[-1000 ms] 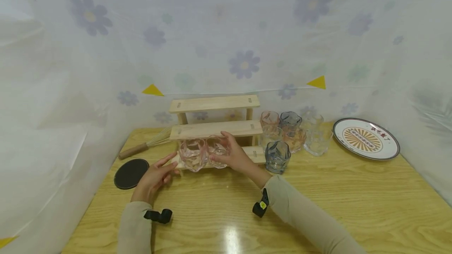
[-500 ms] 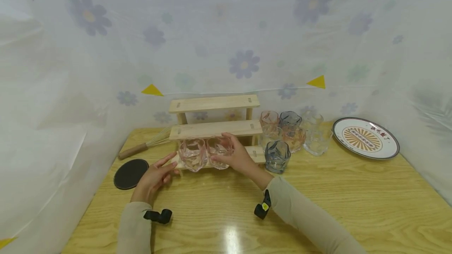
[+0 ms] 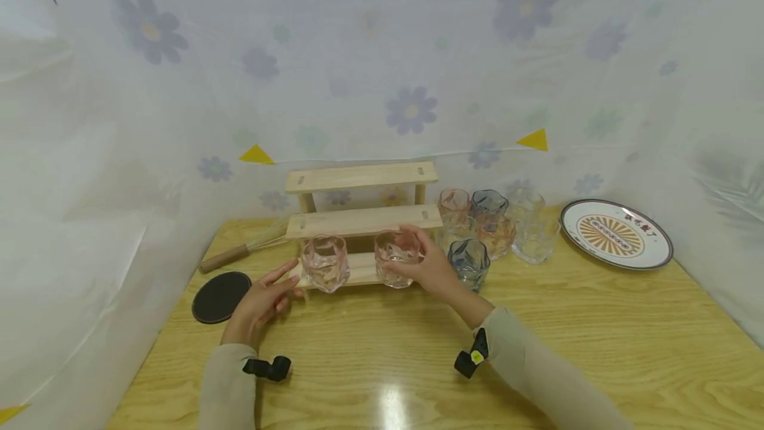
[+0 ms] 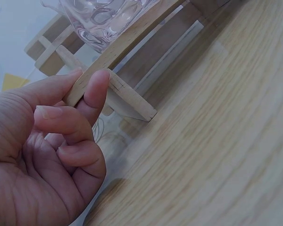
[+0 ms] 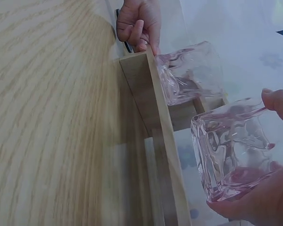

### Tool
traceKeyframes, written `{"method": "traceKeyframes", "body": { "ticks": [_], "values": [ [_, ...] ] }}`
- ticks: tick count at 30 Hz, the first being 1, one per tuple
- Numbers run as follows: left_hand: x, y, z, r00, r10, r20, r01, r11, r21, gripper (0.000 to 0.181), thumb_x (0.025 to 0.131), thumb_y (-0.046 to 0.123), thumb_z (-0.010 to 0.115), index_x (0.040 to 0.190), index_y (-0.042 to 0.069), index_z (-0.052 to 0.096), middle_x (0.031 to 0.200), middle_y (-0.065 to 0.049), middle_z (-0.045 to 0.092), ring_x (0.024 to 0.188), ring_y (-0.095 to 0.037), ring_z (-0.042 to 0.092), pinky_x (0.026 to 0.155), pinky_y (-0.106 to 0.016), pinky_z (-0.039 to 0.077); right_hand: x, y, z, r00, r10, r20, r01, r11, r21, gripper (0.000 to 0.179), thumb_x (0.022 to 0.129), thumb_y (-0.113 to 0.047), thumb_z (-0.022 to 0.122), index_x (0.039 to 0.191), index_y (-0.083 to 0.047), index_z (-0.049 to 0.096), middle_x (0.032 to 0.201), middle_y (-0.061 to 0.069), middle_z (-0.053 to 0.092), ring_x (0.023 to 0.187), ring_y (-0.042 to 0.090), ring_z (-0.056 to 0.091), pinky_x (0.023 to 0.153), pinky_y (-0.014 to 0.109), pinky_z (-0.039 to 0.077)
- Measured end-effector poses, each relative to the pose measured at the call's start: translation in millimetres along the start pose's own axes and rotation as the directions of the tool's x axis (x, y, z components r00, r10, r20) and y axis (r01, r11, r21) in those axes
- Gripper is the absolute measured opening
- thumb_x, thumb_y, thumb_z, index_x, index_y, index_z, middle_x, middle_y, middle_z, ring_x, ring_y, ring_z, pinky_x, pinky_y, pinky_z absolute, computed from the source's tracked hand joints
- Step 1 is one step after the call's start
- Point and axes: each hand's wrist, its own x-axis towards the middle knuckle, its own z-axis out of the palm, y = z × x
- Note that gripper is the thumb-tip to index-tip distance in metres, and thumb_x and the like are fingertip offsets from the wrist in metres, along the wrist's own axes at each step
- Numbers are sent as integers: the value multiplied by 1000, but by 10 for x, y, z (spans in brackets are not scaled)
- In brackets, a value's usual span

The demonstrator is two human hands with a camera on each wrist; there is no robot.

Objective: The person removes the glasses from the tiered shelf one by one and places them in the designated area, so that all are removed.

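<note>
A three-tier wooden rack (image 3: 364, 221) stands on the table, and my left hand (image 3: 260, 304) pinches the left end of its lowest shelf between thumb and index finger, as the left wrist view shows. One pink-tinted glass tumbler (image 3: 325, 264) sits upright on that shelf, close to the left hand. My right hand (image 3: 438, 271) grips a second pink tumbler (image 5: 233, 150) from its right side, with the thumb in front. That tumbler is upright at the lowest shelf's right half; whether its base touches the wood I cannot tell.
Right of the rack stand several tumblers, with a blue-grey one (image 3: 469, 263) in front beside my right wrist. A patterned plate (image 3: 617, 234) leans at the far right. On the left lie a whisk (image 3: 227, 258) and a black round coaster (image 3: 221, 297).
My right hand has moved rightward along the lowest shelf with its tumbler, widening the gap to the left one. The left hand has stayed at the shelf end.
</note>
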Motion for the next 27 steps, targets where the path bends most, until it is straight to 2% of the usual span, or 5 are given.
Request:
{"method": "traceKeyframes", "body": {
  "ticks": [3,8,17,22,27],
  "values": [
    [-8,-9,6,1000,-1,13,1,1000,1,64,91,25,65,148,22,36,79,-4,71,43,-3,41,44,-17,35,-71,-19,-169,1000,-10,-12,10,1000,-14,71,79,-17,79,140,-13,42,128,14,52,119,32,48,94,50,42],
    [-5,-22,18,1000,1,14,-1,1000,-10,64,91,25,65,148,21,36,79,-4,71,43,-3,41,44,-18,35,-163,-96,-510,998,40,-44,-44,995,-88,74,81,-24,77,142,-13,38,129,13,52,119,31,48,82,38,47],
    [18,-18,23,1000,0,9,1,1000,-29,64,91,23,66,148,20,37,79,-6,71,44,-4,41,44,-18,35,-411,-203,-1125,988,41,-150,-69,979,-192,77,84,-32,73,147,-16,31,132,13,49,121,31,46,89,45,41],
    [6,-11,2,1000,6,21,-6,1000,-17,65,91,24,65,149,19,34,80,-5,71,44,-3,41,45,-18,36,-561,-144,-1352,978,46,-204,-93,969,-230,78,86,-31,72,148,-13,28,132,17,47,120,34,45,87,44,42],
    [-12,-5,-10,1000,2,27,-3,1000,27,66,92,29,64,149,21,33,81,-2,71,43,-3,39,45,-19,35,-673,-67,-1502,966,65,-251,-130,959,-254,82,86,-34,71,150,-11,25,133,20,44,121,37,42,89,50,40]
  ]
}}
